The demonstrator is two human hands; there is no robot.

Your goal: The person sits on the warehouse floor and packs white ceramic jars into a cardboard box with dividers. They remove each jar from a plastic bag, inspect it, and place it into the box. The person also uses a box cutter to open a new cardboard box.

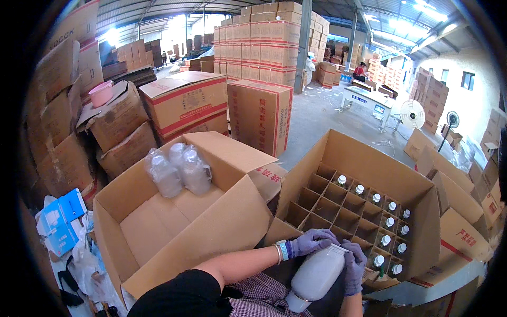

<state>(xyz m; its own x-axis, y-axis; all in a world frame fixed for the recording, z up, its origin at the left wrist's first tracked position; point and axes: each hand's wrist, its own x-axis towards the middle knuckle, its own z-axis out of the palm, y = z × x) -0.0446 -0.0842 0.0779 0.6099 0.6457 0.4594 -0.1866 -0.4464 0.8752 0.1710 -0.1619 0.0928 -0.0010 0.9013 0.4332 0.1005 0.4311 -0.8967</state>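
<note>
A whitish, wide-bodied bottle (318,272) with a narrower end toward my lap is tilted between my two gloved hands. My left hand (312,242) has its fingers closed at the bottle's upper rim. From the right side, my right hand (354,264) grips the same end, its fingers bent around the edge. Just beyond my hands stands an open carton (369,158) with a cardboard divider (327,208). Several white-capped bottles (385,240) occupy cells at its right side. To my left, another open carton (158,227) contains several plastic-wrapped whitish bottles (182,171) in its far corner.
Closed cartons (185,103) and a tall carton (261,113) stand behind the open ones. A pink basin (101,94) rests on worn boxes at left. Blue packaging (60,222) lies beside plastic bags. Farther right are a white table (367,103), fans (412,114) and a seated person (360,72).
</note>
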